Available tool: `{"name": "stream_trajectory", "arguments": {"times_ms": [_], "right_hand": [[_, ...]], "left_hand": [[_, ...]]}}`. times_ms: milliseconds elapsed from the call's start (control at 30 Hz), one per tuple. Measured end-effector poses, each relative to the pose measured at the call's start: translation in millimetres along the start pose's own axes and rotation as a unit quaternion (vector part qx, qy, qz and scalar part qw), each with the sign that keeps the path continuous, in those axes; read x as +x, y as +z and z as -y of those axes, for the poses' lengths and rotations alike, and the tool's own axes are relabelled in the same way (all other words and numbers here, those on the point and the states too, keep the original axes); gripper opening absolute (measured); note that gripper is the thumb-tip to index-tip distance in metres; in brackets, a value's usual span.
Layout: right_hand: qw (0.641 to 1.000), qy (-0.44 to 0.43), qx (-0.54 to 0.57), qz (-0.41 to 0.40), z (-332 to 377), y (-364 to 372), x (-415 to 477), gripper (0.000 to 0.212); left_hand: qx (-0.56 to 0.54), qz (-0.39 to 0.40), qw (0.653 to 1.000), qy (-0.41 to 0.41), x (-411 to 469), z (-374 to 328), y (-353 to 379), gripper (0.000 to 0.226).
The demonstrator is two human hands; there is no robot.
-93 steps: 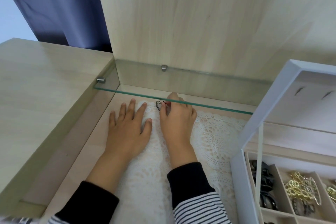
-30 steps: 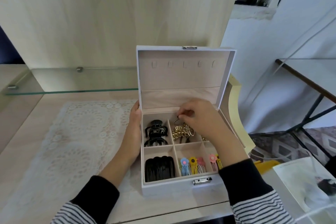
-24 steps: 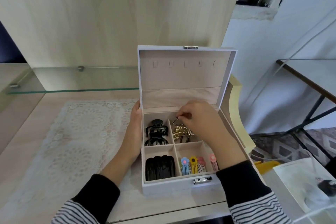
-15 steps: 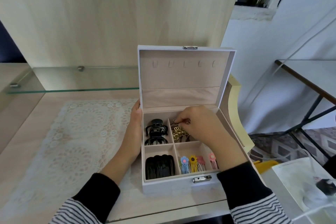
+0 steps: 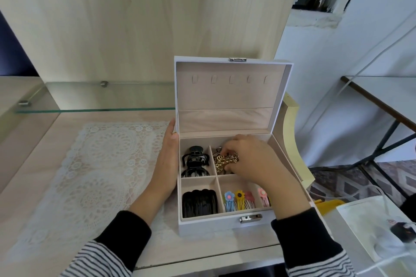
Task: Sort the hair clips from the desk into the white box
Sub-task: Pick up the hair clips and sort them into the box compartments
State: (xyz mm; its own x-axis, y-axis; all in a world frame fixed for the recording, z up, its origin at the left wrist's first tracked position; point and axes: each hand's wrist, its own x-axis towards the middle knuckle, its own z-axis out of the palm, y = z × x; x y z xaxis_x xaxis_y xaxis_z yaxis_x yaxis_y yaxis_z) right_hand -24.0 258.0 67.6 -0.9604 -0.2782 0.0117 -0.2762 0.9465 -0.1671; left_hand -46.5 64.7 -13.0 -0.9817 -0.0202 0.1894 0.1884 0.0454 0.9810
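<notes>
Right hand (image 5: 254, 159) was inside white box (image 5: 225, 225), fingers curled down on gold hair clips (image 5: 221, 162); real grip could not be told. Left hand (image 5: 167, 164) lay flat, fingers straight, against box outer wall. Black claw clips (image 5: 194, 161) sat between hands. Lace mat (image 5: 101, 164) lay left of left hand.

One white box (image 5: 225, 227) is standing open, its lid carrying five small tabs (image 5: 230, 79). Two metal latch pieces (image 5: 251, 218) are showing, one on the lid's far edge and one on the near wall. Two black claw clips (image 5: 194, 157) are lying in the far-left compartment, and four flower clips (image 5: 229, 197) are lining the near side, right of centre. The gold clips (image 5: 221, 162) and the black stack (image 5: 199, 203) in the near-left compartment are lying too bunched to count. Two hands are showing: the left hand (image 5: 167, 162) and the right hand (image 5: 252, 159). One lace mat (image 5: 101, 164), one glass shelf (image 5: 90, 96) and two shelf pegs (image 5: 104, 83) are sitting to the left.
</notes>
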Motion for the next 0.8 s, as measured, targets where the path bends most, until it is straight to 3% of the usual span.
{"name": "stream_trajectory", "arguments": {"times_ms": [233,467,567,667,800], "right_hand": [[1.0,-0.003,-0.014,-0.018,2.3,7.6,-0.8,0.028],[0.997,-0.003,0.075,0.031,-8.1,5.9,-0.8,0.026],[0.989,-0.013,0.136,0.059,-13.4,1.2,-1.8,0.026],[0.982,0.001,0.19,0.013,-16.7,-2.4,-4.5,0.023],[0.99,0.046,0.129,-0.016,-19.6,-1.4,-5.5,0.024]], "left_hand": [[0.01,-0.002,1.0,-0.006,-5.6,-6.4,0.2,0.066],[0.126,-0.027,0.991,0.036,-18.3,-26.5,-1.7,0.05],[0.21,-0.011,0.974,0.09,-19.8,-30.3,-8.0,0.054],[0.301,0.027,0.945,0.125,-22.9,-38.1,-8.1,0.064],[0.379,0.052,0.917,0.111,-25.6,-47.9,-6.2,0.077]]}}
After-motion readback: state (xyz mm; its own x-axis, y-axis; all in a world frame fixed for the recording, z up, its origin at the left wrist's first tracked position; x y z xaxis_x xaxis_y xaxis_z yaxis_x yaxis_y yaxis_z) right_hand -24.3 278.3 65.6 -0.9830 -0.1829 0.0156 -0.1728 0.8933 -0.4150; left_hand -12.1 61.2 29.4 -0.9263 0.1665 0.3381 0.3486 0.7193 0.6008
